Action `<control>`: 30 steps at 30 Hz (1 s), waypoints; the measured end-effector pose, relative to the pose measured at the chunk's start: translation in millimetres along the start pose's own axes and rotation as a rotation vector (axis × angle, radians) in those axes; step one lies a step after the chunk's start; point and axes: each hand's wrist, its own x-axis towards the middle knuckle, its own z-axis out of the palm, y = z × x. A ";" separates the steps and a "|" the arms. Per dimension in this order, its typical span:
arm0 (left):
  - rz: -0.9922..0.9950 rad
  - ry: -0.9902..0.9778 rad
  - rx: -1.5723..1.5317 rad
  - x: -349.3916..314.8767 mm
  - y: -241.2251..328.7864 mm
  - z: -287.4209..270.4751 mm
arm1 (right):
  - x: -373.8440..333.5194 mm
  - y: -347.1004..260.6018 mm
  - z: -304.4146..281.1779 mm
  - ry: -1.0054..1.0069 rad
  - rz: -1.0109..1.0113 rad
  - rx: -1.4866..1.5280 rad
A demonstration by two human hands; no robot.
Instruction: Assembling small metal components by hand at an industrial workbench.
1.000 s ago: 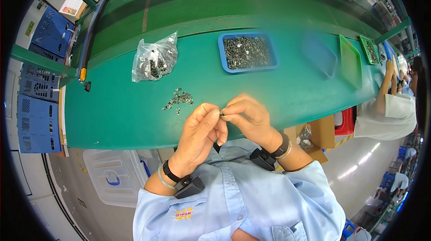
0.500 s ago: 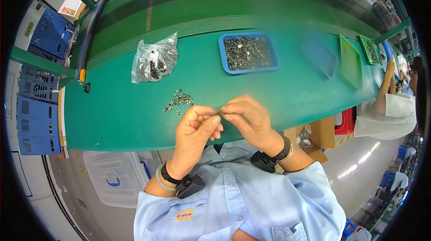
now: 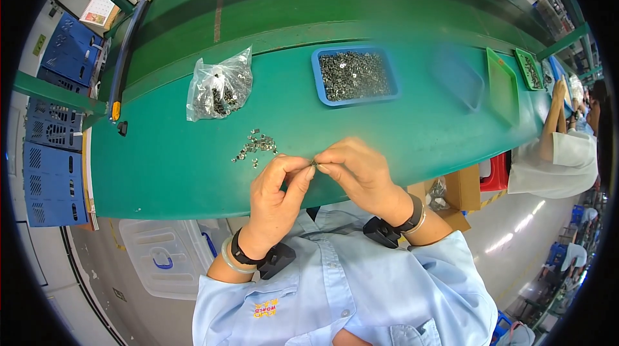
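Above the near edge of the green table, my left hand point(image 3: 278, 185) and my right hand point(image 3: 356, 172) meet fingertip to fingertip. Both pinch a tiny dark metal part point(image 3: 314, 163), mostly covered by the fingers. Just beyond my left hand lies a loose scatter of small shiny metal pieces point(image 3: 259, 144). Farther back on the left rests a clear plastic bag point(image 3: 237, 75) with more small pieces inside. A blue tray point(image 3: 358, 99) filled with small metal parts stands straight beyond my hands.
At the right are a blurred blue tray point(image 3: 459, 81), a green tray point(image 3: 502, 88) and a smaller green tray with parts point(image 3: 529, 70). A co-worker in a white top point(image 3: 554, 162) is beyond them. Blue crates point(image 3: 55, 181) stand left; a lidded plastic box point(image 3: 161, 256) sits below the table.
The fingers of my left hand have drawn closer together around the small part, and the curled lower fingers are less visible. My right hand is nearly in the same place.
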 end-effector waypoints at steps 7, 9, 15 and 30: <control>-0.230 -0.014 -0.263 -1.1 2.8 2.8 | 1.2 -5.6 -1.3 0.023 -0.143 -0.216; -0.254 -0.024 -0.289 -0.5 4.3 2.3 | 0.8 -7.0 -1.7 0.019 -0.147 -0.236; -0.312 -0.044 -0.399 -0.5 3.0 1.6 | -3.0 -8.2 0.2 0.016 -0.115 -0.216; -0.321 -0.097 -0.363 -2.5 2.9 -1.9 | -7.6 -5.4 -4.4 -0.099 0.014 -0.126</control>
